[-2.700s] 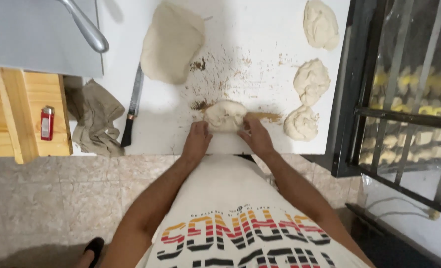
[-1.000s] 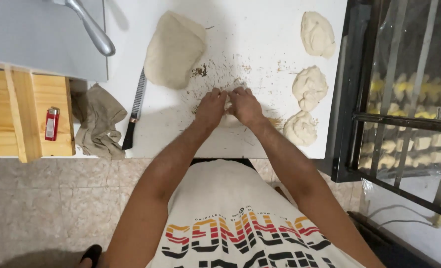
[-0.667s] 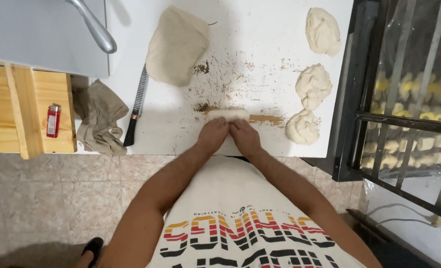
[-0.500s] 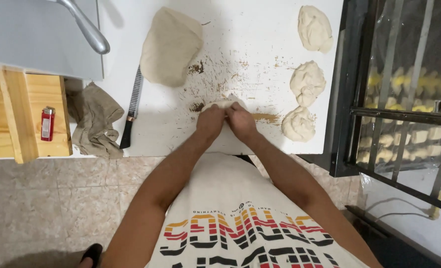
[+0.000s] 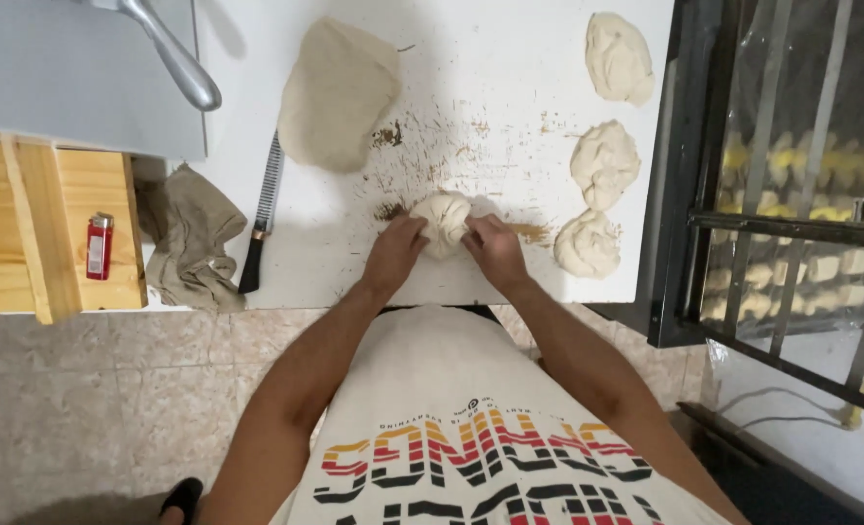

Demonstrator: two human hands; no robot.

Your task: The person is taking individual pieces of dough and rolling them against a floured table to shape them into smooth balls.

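Both hands work one dough ball near the front edge of the white desk. The left hand cups the ball's left side, the right hand its right side, fingers curled in against the dough — pressed toward each other with the ball between them. The ball is roundish with folded creases on top; no clear long axis, so its pointing cannot be told.

A small red lighter, an upright rectangular shape with a pale label patch, lies on the wooden shelf at far left, long axis running away from the person. No other packages or signs show on the desk.

Three shaped dough pieces sit in a column along the right edge: nearest piece just beside the right hand, middle piece, far piece. A large dough slab lies at upper left. A serrated knife lies left of the hands, dark handle toward the person — blade pointing away. A crumpled grey-brown cloth hangs at the desk's left corner. Brown crumbs are scattered beyond the ball.
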